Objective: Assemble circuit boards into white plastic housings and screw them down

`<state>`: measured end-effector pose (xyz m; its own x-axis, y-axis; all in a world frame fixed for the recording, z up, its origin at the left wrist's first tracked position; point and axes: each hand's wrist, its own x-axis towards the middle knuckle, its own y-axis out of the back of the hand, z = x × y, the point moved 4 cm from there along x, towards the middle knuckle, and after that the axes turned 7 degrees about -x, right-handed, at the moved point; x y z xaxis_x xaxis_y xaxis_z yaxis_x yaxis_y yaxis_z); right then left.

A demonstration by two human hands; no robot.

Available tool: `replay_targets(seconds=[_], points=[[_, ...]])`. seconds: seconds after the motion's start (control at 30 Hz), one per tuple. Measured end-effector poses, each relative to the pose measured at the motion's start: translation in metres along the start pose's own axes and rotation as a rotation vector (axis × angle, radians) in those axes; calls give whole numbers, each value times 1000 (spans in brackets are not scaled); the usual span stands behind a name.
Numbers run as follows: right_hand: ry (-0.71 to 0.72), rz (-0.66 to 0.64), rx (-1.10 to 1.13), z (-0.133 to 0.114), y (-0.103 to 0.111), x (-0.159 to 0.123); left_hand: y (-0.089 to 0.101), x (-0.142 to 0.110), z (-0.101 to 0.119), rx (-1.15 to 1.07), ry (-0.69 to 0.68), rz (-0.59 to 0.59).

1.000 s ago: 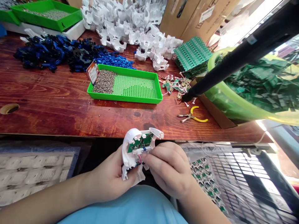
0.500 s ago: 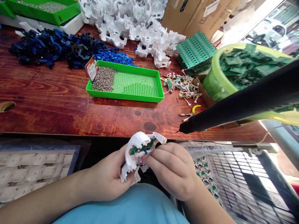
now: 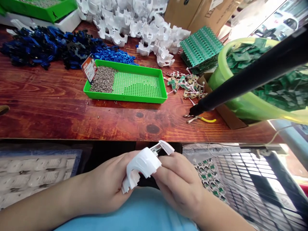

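1. The white plastic shell [image 3: 145,161] is low in the middle of the frame.
2. The left hand [image 3: 108,183] pinches its left side.
3. The right hand [image 3: 181,181], fingers bent, pinches its right side.

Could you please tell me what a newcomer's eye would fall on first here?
Probably the central green tray on the bench, with screws heaped at its left end. Then the black rod slanting in from the right, partly hiding the pliers. In the foreground, the left hand and right hand hold a white shell.
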<state>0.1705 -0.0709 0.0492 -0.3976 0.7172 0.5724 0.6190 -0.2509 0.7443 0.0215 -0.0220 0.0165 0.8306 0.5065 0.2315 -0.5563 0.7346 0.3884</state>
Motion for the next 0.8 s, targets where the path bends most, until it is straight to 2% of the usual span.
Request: replay_targets(seconds=[0.17, 0.23, 0.37, 0.43, 0.5, 0.57, 0.63, 0.7, 0.8], points=[[-147, 13, 76, 7, -1, -5, -5, 0, -11, -42, 119, -22], [-179, 57, 129, 10, 0, -12, -7, -1, -14, -65, 178, -32], [-365, 402, 144, 21, 11, -32, -9, -2, -15, -102, 249, -90], [-434, 463, 133, 25, 14, -38, -10, -3, -14, -123, 293, -136], [-390, 366, 93, 26, 17, -35, -12, -3, -14, -162, 373, -183], [-304, 181, 60, 26, 18, -30, -14, -2, -14, -220, 461, -228], [-293, 38, 50, 30, 20, -28, -14, 3, -14, -278, 527, -248], [-347, -14, 55, 37, 25, -30, -12, 12, -13, -344, 571, -277], [-328, -51, 86, 44, 32, -36, -12, 34, -7, -516, 635, -473]])
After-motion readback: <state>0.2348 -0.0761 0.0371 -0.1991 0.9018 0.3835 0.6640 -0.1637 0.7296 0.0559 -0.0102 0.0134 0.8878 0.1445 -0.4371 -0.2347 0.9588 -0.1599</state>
